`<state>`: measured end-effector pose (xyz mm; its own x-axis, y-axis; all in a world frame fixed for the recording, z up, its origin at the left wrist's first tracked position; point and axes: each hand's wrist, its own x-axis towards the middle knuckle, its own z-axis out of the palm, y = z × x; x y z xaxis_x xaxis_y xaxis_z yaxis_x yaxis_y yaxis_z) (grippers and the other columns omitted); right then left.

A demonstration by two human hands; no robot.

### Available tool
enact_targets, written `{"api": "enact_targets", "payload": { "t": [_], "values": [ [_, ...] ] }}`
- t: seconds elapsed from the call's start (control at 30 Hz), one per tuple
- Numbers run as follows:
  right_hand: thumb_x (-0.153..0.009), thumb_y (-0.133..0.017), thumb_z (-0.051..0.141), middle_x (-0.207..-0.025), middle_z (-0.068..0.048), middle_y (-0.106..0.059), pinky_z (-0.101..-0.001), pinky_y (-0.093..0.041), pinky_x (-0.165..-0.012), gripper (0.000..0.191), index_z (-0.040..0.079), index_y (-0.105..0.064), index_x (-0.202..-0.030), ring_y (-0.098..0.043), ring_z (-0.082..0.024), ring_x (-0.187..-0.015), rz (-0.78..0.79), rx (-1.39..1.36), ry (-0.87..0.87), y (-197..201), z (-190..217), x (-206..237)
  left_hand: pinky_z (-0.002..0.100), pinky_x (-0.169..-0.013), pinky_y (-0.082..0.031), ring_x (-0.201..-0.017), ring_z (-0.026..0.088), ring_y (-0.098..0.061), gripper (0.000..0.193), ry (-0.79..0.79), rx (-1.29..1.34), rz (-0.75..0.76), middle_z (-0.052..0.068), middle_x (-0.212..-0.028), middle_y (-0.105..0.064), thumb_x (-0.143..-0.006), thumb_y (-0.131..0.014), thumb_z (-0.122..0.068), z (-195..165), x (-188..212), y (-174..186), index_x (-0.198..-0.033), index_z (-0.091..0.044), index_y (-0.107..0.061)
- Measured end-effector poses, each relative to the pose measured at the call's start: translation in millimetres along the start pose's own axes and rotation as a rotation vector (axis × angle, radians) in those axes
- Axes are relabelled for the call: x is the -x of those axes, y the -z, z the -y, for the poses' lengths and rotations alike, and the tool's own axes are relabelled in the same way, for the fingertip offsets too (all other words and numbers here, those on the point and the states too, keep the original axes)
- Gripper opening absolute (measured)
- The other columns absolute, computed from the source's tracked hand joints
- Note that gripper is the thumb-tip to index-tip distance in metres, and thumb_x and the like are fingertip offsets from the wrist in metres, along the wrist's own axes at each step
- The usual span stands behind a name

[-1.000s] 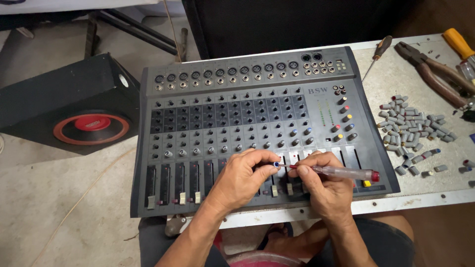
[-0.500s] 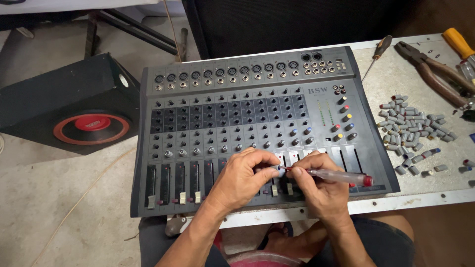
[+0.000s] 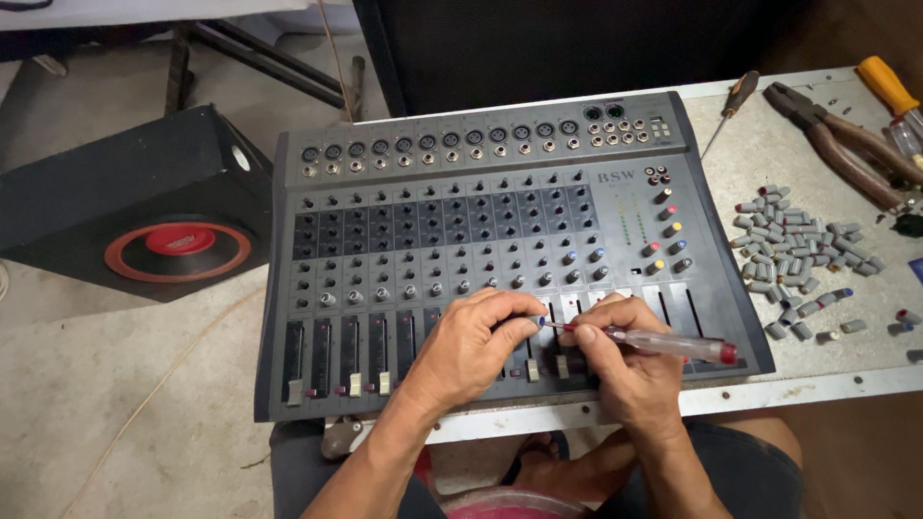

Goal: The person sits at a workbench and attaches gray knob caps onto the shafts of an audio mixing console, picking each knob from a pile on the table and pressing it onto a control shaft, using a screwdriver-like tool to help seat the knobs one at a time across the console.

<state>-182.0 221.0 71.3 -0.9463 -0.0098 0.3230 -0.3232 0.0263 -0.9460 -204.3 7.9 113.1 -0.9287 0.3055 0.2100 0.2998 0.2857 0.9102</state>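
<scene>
Left hand (image 3: 471, 348) pinches a fader on the audio mixer (image 3: 500, 240), steadying it, while right hand (image 3: 625, 360) grips a clear-handled screwdriver (image 3: 654, 341), tip at that fader.

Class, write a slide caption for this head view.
Both hands, left and right, work a clear-handled screwdriver at a grey mixer's faders.

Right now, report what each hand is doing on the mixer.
Left hand: fingers pinched shut on something small at the mixer faders; what, cannot be told.
Right hand: closed around a clear-handled screwdriver.
</scene>
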Motion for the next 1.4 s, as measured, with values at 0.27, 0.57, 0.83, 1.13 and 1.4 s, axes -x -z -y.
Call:
{"api": "enact_targets", "payload": {
  "t": [0.27,0.57,0.83,1.13,1.4],
  "values": [
    [-0.094,-0.069,0.003,-0.086,-0.007,-0.072,-0.0246,-0.051,-0.069,0.003,0.003,-0.066,-0.096,-0.064,-0.010,-0.076,0.056,0.167,0.093,-5.2,8.1,-6.0,0.037,-0.083,-0.056,-0.092,0.028,-0.072,0.018,-0.064,-0.006,0.014,0.012,-0.097,-0.076,-0.092,-0.069,-0.015,1.0,-0.3,0.8,-0.104,-0.003,-0.074],
    [-0.090,-0.073,0.004,-0.086,-0.006,-0.073,-0.0250,-0.052,-0.069,0.003,0.003,-0.072,-0.093,-0.065,-0.011,-0.076,0.135,0.219,0.031,-1.9,13.2,-11.1,0.035,-0.082,-0.056,-0.089,0.026,-0.071,0.020,-0.100,-0.012,0.035,0.009,-0.097,-0.078,-0.087,-0.072,-0.012,3.7,-0.8,0.1,-0.105,-0.004,-0.076],
    [-0.094,-0.069,0.004,-0.089,-0.007,-0.072,-0.0247,-0.052,-0.072,0.004,0.002,-0.067,-0.096,-0.066,-0.011,-0.080,0.056,0.061,-0.055,-2.1,5.2,-6.1,0.033,-0.077,-0.055,-0.086,0.024,-0.069,0.019,-0.069,0.014,0.013,0.009,-0.094,-0.070,-0.089,-0.072,-0.011,-0.4,0.3,0.1,-0.106,-0.004,-0.076],
    [-0.089,-0.073,0.004,-0.086,-0.006,-0.071,-0.0262,-0.052,-0.070,0.004,0.004,-0.070,-0.092,-0.067,-0.012,-0.077,0.096,0.243,0.010,-3.7,16.6,-10.6,0.034,-0.077,-0.054,-0.085,0.024,-0.068,0.018,-0.107,0.000,0.035,0.009,-0.093,-0.069,-0.093,-0.068,-0.010,-2.4,-0.1,-0.8,-0.109,-0.003,-0.075],
    [-0.089,-0.073,0.004,-0.084,-0.005,-0.071,-0.0269,-0.050,-0.066,0.004,0.004,-0.069,-0.090,-0.065,-0.012,-0.073,0.087,0.284,0.080,-6.3,21.1,-11.8,0.035,-0.079,-0.055,-0.089,0.027,-0.070,0.018,-0.137,-0.026,0.034,0.012,-0.095,-0.071,-0.094,-0.068,-0.010,-2.3,-0.7,-2.4,-0.108,-0.002,-0.074]
  ]
}}
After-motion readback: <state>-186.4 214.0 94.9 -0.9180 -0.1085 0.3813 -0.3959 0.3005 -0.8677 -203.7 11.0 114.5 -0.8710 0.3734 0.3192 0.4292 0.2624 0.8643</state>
